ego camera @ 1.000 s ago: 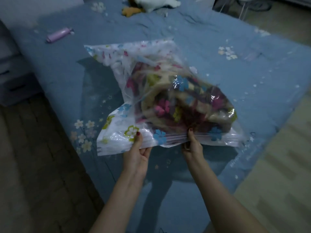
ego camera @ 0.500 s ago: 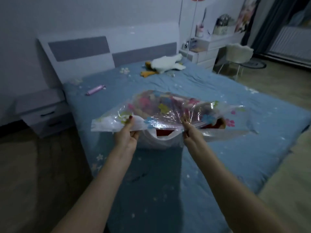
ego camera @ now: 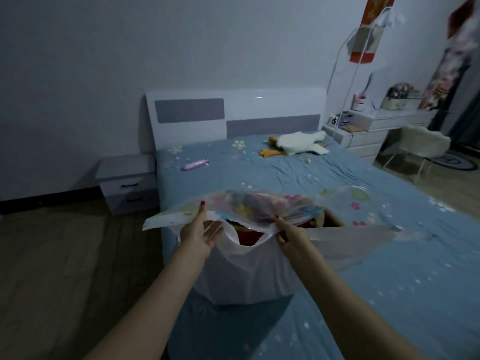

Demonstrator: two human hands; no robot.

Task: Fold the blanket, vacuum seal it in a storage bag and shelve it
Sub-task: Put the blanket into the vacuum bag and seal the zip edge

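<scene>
Both your arms reach forward, bare forearms converging toward the storage bag (ego camera: 259, 211). Your left hand (ego camera: 200, 233) grips its near-left edge, thumb on top, fingers spread underneath. Your right hand (ego camera: 287, 233) pinches the upper flap right of it, thumb up, fingers curled below. Wrists roughly level.

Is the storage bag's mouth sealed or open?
Open: both hands hold the bag's top edge, and the blanket shows through the gap.
</scene>
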